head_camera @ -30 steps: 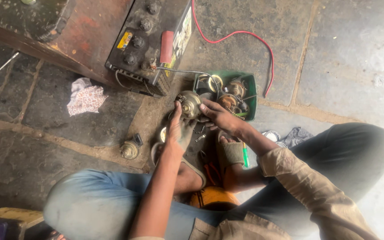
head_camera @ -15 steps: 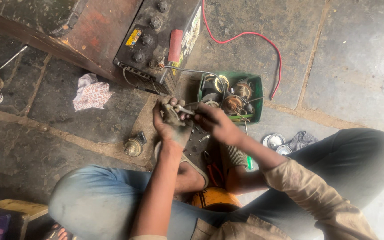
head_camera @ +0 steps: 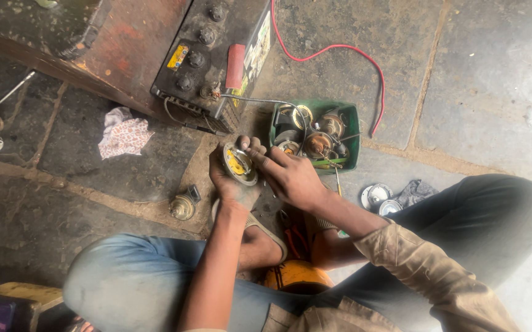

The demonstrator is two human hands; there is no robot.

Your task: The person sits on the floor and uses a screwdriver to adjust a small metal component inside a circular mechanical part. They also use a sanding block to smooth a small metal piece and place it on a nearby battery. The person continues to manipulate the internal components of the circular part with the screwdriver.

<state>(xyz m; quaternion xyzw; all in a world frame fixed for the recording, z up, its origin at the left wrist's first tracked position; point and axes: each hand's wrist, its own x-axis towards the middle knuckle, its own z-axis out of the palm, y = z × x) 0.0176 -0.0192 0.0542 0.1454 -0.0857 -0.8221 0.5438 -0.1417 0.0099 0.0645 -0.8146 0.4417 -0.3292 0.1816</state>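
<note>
So the stone floor (head_camera: 475,80) is the biggest thing here, everything sits on it; the landmark I'm going by is the black battery (head_camera: 213,55), lying up top with its long side running toward the upper right; a red wire (head_camera: 340,49) loops off to the right of the battery; a green tray (head_camera: 355,132) full of round metal parts sits just below and right of the battery, with a thin grey wire arcing from the battery into it; a crumpled patterned rag (head_camera: 124,132) lies below-left of the battery, well apart from the hands.

Now the actual work: the round metal part (head_camera: 240,163) with a yellow centre sits right below the battery's near corner, face up, cupped in the left hand (head_camera: 235,184), whose fingers curl around its rim from underneath; the right hand (head_camera: 290,178) comes in from the right, fingers pressed together and touching the part's right edge, can't tell if they're pinching a small tool or not; so both hands are on it, left one carrying.

Room-wise: the tray edge is just beside the right hand, battery close above; open floor is mostly left; a small brass-coloured piece (head_camera: 183,206) sits below-left of the part.
</note>
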